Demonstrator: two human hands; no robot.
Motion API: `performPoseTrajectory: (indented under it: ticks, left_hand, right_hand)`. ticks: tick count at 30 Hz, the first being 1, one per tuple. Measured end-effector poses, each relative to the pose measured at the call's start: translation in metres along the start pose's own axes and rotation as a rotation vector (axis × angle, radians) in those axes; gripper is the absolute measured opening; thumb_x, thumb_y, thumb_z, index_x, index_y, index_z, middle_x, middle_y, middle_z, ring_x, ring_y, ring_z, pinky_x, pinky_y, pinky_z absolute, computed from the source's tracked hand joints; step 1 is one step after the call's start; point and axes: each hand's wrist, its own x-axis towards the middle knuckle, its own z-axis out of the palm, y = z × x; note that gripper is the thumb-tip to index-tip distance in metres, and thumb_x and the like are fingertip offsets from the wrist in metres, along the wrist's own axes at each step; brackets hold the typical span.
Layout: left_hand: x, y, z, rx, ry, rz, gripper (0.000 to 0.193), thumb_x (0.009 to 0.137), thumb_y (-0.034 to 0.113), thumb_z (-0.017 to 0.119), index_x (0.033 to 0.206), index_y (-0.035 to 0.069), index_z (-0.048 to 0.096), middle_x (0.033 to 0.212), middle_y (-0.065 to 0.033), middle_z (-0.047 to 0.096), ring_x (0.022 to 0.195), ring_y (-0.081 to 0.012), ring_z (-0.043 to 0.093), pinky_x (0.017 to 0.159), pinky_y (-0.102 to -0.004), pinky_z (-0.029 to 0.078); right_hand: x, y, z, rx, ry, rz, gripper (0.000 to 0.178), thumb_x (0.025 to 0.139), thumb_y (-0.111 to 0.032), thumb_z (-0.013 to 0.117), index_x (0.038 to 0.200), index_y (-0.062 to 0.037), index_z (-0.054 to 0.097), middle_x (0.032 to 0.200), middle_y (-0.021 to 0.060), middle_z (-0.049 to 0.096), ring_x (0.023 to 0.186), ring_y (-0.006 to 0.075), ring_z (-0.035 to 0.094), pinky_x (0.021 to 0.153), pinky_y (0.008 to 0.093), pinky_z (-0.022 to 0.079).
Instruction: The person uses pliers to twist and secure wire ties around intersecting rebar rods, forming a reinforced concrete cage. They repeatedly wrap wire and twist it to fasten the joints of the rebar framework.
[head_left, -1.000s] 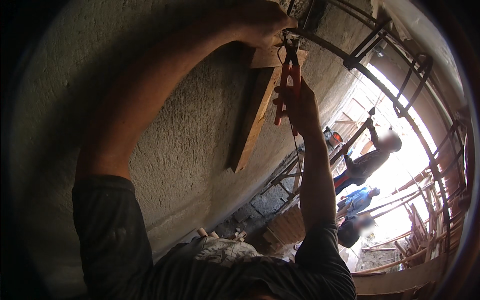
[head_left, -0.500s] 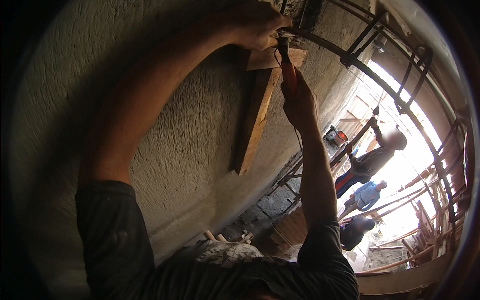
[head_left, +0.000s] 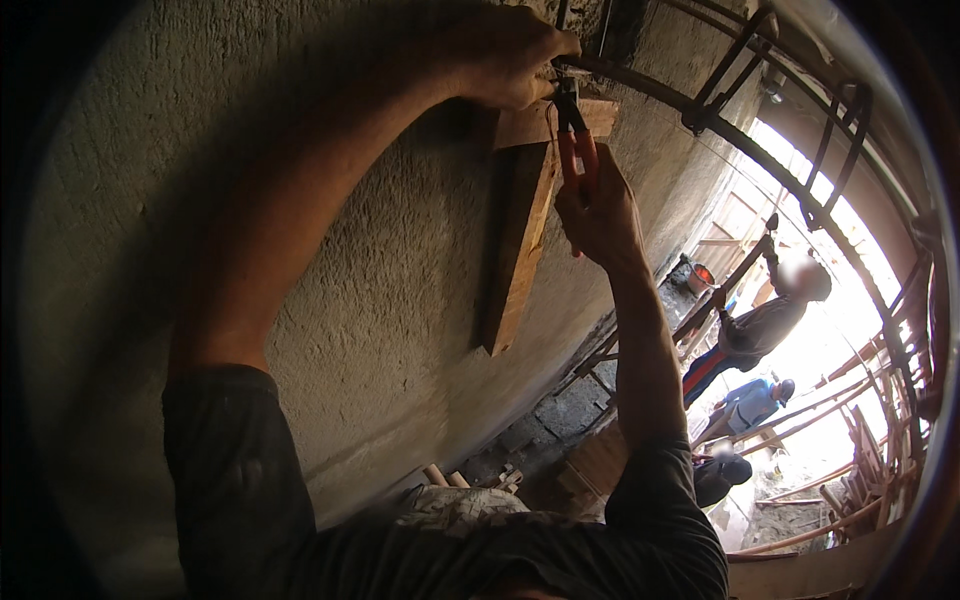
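Observation:
High up at the wall, my left hand [head_left: 510, 58] is closed beside the near end of a dark steel reinforcing bar [head_left: 640, 82]. Whatever its fingers pinch is too small and dark to make out. From below, my right hand [head_left: 602, 218] grips a pair of pliers [head_left: 568, 158] with orange-red handles. Their dark jaws are at the bar's end, right beside my left fingers, and the handles stand somewhat apart. A thin wire loop hangs near the jaws. Just behind them, a wooden bracket [head_left: 515, 265] is set against the wall.
The rough plastered wall [head_left: 390, 230] runs along my left. Bent steel stirrups [head_left: 740, 65] hang along the bars at upper right. Lower right, a co-worker [head_left: 765, 325] holds a long pole, with two other people nearby. Lumber [head_left: 870, 465] and a bucket [head_left: 700, 278] stand beyond.
The pliers' handles have spread apart and turned so both show. My left hand stays at the bar's end. The view has shifted slightly, and the people below appear farther right.

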Motion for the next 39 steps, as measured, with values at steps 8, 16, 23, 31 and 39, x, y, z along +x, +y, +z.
performPoseTrajectory:
  ticks: [8, 16, 23, 31, 39]
  left_hand:
    - [-0.028, 0.005, 0.011, 0.015, 0.616, 0.240, 0.046, 0.089, 0.033, 0.072, 0.130, 0.013, 0.067, 0.131, -0.0155, 0.067, 0.121, -0.0261, 0.065, 0.098, -0.0416, 0.053]
    - [-0.052, 0.063, 0.075, 0.322, 0.677, 0.429, 0.035, 0.093, 0.024, 0.068, 0.129, 0.020, 0.068, 0.124, -0.0034, 0.067, 0.122, -0.0197, 0.060, 0.111, -0.0425, 0.045]
    - [-0.005, 0.072, 0.082, 0.509, 0.528, 0.497, 0.014, 0.095, 0.025, 0.065, 0.103, 0.017, 0.073, 0.111, 0.0046, 0.072, 0.120, -0.0147, 0.063, 0.108, -0.0398, 0.047]
    - [0.026, 0.109, 0.034, 0.631, -0.332, 0.322, 0.012, 0.094, 0.024, 0.067, 0.092, 0.014, 0.073, 0.103, 0.0001, 0.073, 0.086, -0.0182, 0.073, 0.078, -0.0395, 0.062]
    - [0.006, 0.072, 0.078, 0.438, 0.486, 0.766, 0.015, 0.089, 0.030, 0.072, 0.103, 0.024, 0.074, 0.094, 0.0031, 0.070, 0.092, -0.0139, 0.070, 0.088, -0.0374, 0.055]
  right_hand:
    - [0.005, 0.021, 0.001, 0.939, -0.328, 0.084, 0.103, 0.087, -0.087, 0.040, 0.155, -0.0099, 0.036, 0.101, 0.0130, 0.066, 0.086, 0.0262, 0.069, 0.077, 0.0480, 0.059]
    - [0.001, 0.022, -0.005, 0.733, -0.352, -0.040, 0.101, 0.078, -0.080, 0.069, 0.137, -0.0016, 0.048, 0.096, 0.0126, 0.066, 0.089, 0.0232, 0.070, 0.081, 0.0428, 0.060]
    - [0.009, 0.020, -0.018, 0.631, -0.473, 0.030, 0.053, 0.079, -0.044, 0.086, 0.099, -0.0004, 0.064, 0.077, 0.0100, 0.068, 0.065, 0.0187, 0.069, 0.066, 0.0338, 0.059]
    - [-0.035, 0.008, 0.024, -0.322, 0.324, -0.086, 0.042, 0.085, -0.035, 0.082, 0.106, -0.0040, 0.063, 0.092, 0.0100, 0.073, 0.075, 0.0156, 0.071, 0.062, 0.0294, 0.055]
    - [-0.028, 0.022, -0.003, 0.594, -0.292, 0.206, 0.033, 0.083, -0.014, 0.081, 0.107, 0.0019, 0.065, 0.081, 0.0086, 0.068, 0.070, 0.0197, 0.070, 0.064, 0.0356, 0.059]
